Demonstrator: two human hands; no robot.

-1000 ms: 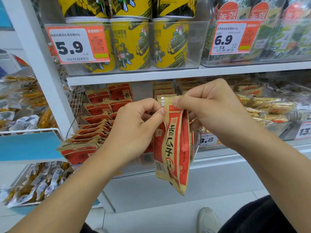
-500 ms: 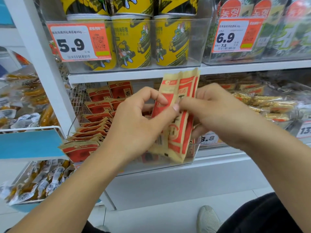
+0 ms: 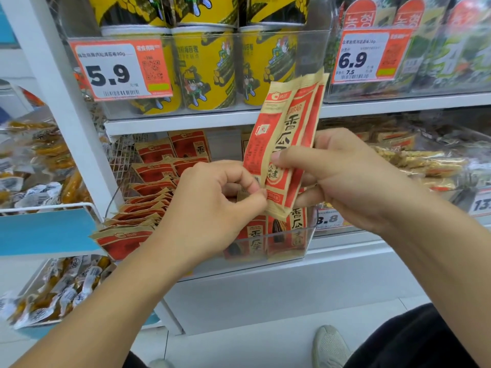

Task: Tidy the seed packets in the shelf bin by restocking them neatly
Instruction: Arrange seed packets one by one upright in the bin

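Observation:
A small stack of red and tan seed packets [image 3: 288,134] stands upright in front of the shelf, tops near the upper shelf edge. My right hand [image 3: 342,176] grips the stack at mid-height, thumb across the front. My left hand [image 3: 212,205] pinches the stack's lower left corner. Below and behind them sits the clear shelf bin [image 3: 287,251], with more of the same packets upright at its front. A leaning row of packets [image 3: 148,208] fills the bin's left side and spills over its left edge.
Yellow snack cans [image 3: 207,70] and green seaweed packs [image 3: 451,49] fill clear bins on the shelf above, behind orange price tags. A bin of wrapped snacks [image 3: 414,160] sits to the right. Wire baskets of sausage packs [image 3: 39,155] hang at left. My shoe [image 3: 329,346] rests on the floor.
The packet stack has been flipped from hanging downward to standing upright and has risen toward the upper shelf. My right hand now holds its middle; my left moved to its lower corner.

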